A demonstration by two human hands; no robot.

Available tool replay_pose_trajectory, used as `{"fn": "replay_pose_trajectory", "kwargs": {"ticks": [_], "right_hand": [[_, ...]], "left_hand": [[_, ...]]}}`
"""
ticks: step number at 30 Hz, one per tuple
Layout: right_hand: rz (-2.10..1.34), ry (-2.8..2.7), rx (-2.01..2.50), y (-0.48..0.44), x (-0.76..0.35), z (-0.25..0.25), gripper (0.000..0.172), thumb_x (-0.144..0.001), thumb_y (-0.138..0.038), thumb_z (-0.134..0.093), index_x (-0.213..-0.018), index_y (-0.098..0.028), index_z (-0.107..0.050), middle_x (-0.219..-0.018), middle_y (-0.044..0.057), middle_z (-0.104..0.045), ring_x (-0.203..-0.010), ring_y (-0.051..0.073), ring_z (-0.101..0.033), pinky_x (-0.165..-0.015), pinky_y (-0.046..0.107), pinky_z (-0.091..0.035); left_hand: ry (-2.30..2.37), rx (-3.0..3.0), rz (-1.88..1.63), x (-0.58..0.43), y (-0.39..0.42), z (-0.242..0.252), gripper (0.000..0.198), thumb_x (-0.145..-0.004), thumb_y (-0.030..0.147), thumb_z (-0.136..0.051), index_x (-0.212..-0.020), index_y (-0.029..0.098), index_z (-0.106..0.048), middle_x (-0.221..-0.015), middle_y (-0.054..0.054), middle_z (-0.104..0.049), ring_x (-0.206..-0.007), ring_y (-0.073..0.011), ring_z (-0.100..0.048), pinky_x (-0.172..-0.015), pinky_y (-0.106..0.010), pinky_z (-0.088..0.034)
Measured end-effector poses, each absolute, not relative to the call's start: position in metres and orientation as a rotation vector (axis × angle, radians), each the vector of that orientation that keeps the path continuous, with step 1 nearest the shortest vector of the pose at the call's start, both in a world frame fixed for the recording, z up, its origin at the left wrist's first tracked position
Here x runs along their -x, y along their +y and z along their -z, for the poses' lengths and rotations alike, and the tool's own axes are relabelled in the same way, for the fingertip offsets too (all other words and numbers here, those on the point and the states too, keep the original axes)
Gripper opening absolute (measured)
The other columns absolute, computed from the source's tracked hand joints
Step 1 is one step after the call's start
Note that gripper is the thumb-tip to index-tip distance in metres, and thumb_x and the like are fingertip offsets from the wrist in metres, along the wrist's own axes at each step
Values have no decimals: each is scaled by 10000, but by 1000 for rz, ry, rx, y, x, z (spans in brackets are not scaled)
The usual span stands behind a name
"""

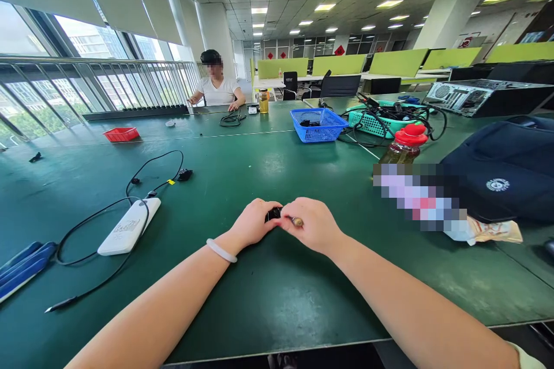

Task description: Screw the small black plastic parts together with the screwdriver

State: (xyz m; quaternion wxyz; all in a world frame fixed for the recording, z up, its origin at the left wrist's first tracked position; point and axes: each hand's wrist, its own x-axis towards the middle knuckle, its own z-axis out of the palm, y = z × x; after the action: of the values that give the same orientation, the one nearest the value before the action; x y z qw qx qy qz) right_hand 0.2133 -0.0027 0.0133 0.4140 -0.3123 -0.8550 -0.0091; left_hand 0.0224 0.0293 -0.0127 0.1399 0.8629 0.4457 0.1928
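My left hand [254, 220], with a pale bracelet [221, 251] at its wrist, is closed on a small black part [273, 214] just above the green table. The part is mostly covered by my fingers, so its kind does not show. My right hand [315, 223] is pressed up against it. From its curled fingers pokes the rounded tan end [297, 222] of a slim tool; the tool's other end is hidden. Left of my hands lies a white power bank [130, 226] with a black cable [80, 222] looped around it.
Blue gloves [25, 265] lie at the left edge. Farther off are a red basket [122, 135], a blue basket [319, 132] and a teal basket [376, 121] of cables. A red-lidded bottle [404, 147] and a dark bag [506, 170] stand right. Across the table sits another person [219, 89].
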Motion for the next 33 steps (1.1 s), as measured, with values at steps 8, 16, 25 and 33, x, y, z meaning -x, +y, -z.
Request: {"fn": "replay_pose_trajectory", "kwargs": {"ticks": [8,16,25,33], "right_hand": [[163,-2526,513,-16,-197,-6,397,-867,-519,-667,-651,-194,-595,-631,13,-618,-610,154,-534,-577,284,-360],[2,-2377,661,-14,-210,-17,360,-952,-502,-549,-863,-188,-701,-678,16,-681,-597,137,-587,-577,262,-376],[54,-2142,728,-6,-216,-14,479,-924,-620,-518,-892,-203,-752,-603,10,-674,-535,119,-580,-567,247,-425],[163,-2271,611,-10,-211,-14,286,-1006,-354,-470,-1033,-178,-695,-692,12,-676,-601,129,-590,-588,256,-424]], "left_hand": [[1364,-2422,-531,-24,25,8,380,-836,234,-604,-1211,215,-662,-1066,-75,-706,-1038,-245,-602,-937,-392,-497],[1308,-2471,-539,-22,31,16,386,-840,241,-597,-1221,209,-651,-1118,-63,-706,-1044,-244,-594,-969,-403,-474],[1267,-2488,-564,-23,27,11,308,-888,336,-607,-1171,229,-662,-1020,-46,-722,-1000,-239,-598,-925,-367,-470],[1185,-2568,-558,-19,34,21,330,-875,282,-572,-1190,224,-652,-1094,-53,-711,-987,-227,-604,-971,-398,-449]]}}
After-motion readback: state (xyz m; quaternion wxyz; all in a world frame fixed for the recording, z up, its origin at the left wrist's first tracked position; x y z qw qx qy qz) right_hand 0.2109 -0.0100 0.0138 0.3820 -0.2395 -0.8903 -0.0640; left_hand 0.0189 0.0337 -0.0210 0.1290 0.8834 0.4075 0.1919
